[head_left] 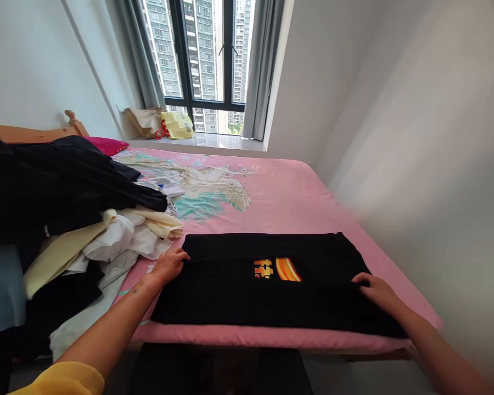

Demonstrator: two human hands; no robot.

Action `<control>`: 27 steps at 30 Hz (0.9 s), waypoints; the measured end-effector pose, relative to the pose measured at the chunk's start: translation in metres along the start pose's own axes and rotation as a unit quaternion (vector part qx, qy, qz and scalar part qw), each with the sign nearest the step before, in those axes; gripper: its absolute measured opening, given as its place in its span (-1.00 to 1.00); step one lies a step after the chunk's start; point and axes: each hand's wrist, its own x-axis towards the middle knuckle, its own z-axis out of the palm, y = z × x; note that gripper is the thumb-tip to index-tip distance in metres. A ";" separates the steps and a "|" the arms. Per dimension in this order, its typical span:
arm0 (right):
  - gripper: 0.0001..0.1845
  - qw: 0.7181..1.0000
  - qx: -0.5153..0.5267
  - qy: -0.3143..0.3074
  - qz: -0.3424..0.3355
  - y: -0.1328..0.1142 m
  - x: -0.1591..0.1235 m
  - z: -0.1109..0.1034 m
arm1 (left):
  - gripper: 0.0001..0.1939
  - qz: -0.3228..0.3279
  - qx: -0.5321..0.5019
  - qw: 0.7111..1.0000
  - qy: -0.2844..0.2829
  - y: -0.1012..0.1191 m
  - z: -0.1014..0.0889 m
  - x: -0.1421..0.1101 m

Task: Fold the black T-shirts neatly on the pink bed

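A black shirt point(230, 296) lies folded into a long flat rectangle near the front edge of the bed, with an orange and yellow print at its middle. My left hand point(170, 267) grips its left edge, thumb and fingers closed on the cloth. At the other end, my right hand point(376, 292) pinches the fabric close to the right edge. Between the two hands the shirt rests almost flat on the pink bedsheet point(288, 192). Its sleeves and collar cannot be made out.
A heap of clothes, with a black garment point(57, 181) on top and white cloth point(115, 236) below, covers the bed's left side. Paper bags point(177, 125) stand on the window sill point(226, 141). A wall point(436, 164) runs along the right side.
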 end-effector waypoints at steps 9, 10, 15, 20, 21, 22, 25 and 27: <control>-0.66 0.973 -0.098 0.041 -0.206 -0.095 -0.040 0.026 | -0.63 0.082 -0.075 0.989 0.096 0.071 0.028 -0.009; -0.64 0.967 -0.106 0.028 -0.228 -0.106 -0.041 0.031 | -0.65 0.127 -0.103 0.983 0.083 0.093 0.033 -0.012; -0.57 0.968 -0.123 -0.001 -0.220 -0.112 -0.031 0.052 | -0.61 0.265 -0.171 0.949 -0.024 0.201 0.054 -0.019; -0.72 0.980 -0.082 0.055 -0.171 -0.097 -0.015 0.051 | -0.49 0.307 -0.164 0.930 -0.114 0.273 0.070 0.002; -0.71 0.982 -0.071 0.066 -0.164 -0.097 -0.013 0.050 | -0.47 0.310 -0.164 0.929 -0.120 0.283 0.076 0.008; -0.71 0.983 -0.056 0.074 -0.158 -0.098 -0.012 0.049 | -0.45 0.310 -0.165 0.929 -0.121 0.294 0.082 0.015; -0.71 0.987 0.007 0.065 -0.145 -0.101 -0.011 0.045 | -0.39 0.281 -0.170 0.939 -0.100 0.318 0.096 0.035; -0.70 0.989 0.046 0.043 -0.130 -0.101 -0.011 0.042 | -0.40 0.243 -0.170 0.952 -0.082 0.329 0.101 0.048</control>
